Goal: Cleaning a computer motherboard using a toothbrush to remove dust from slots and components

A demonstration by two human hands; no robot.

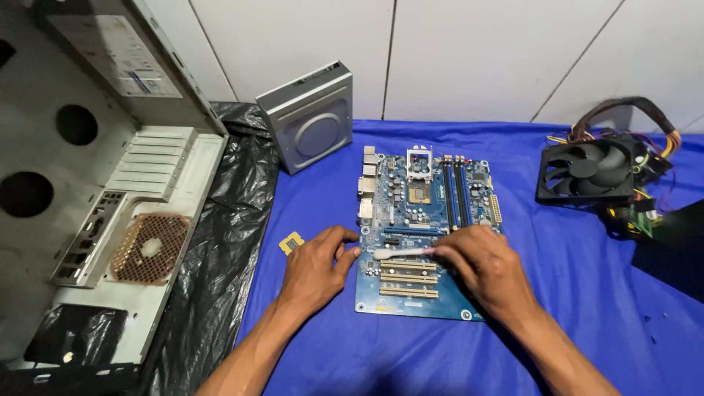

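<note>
Nearest the camera, two bare forearms reach up from the bottom edge onto a blue cloth that covers the table. The right hand rests on the lower right part of a blue motherboard, its fingers pressed together in a pinch on a white cotton swab. The swab lies nearly level, its tip pointing to 9 o'clock, just above the row of pale expansion slots. The left hand sits at the board's left edge, fingers curled and lightly bunched, fingertips touching the edge; it pinches nothing that I can see and seems to steady the board.

The board lies flat in the middle of the cloth. At its 12 o'clock end the processor socket stands open, and the memory slots look empty. A small square chip, probably the processor, lies on the cloth at 9 o'clock from the left hand, just apart from it.

As a judgement, stripping down is done: the board is out of the computer case, which lies open at 9 o'clock on black plastic sheeting. An optical drive leans against the wall at 11 o'clock, and a black fan with a bundle of cables sits at 2 o'clock. Swabbing appears in progress at the slot area; how much of the board is already clean cannot be told.
</note>
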